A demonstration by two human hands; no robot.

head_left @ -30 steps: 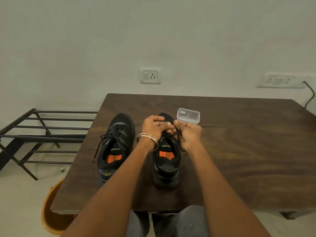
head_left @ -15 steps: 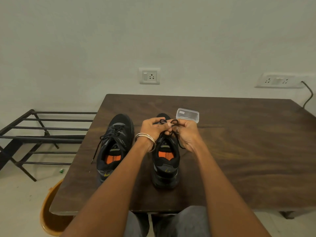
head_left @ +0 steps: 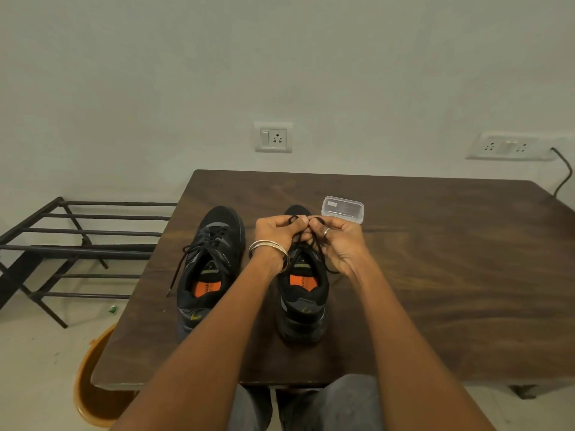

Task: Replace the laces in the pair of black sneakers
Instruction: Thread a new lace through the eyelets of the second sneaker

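Note:
Two black sneakers with orange insoles stand side by side on the dark wooden table (head_left: 435, 275), toes pointing away from me. The left sneaker (head_left: 211, 269) is laced, and one black lace end trails off its left side. Over the tongue of the right sneaker (head_left: 303, 300), my left hand (head_left: 278, 231) and my right hand (head_left: 339, 241) meet, each pinching the black lace (head_left: 294, 218). A small loop of lace shows between the fingertips, and a strand runs down under my right palm. My hands hide the eyelets of this shoe.
A small clear plastic box (head_left: 343, 209) sits just behind my right hand. A black metal rack (head_left: 77, 244) stands to the left of the table, and an orange bucket (head_left: 93, 387) sits on the floor by the near left corner. Wall sockets are behind.
Both hands have lifted slightly and drawn closer together over the right sneaker, and a lace loop now shows between the fingertips. The left sneaker has not moved.

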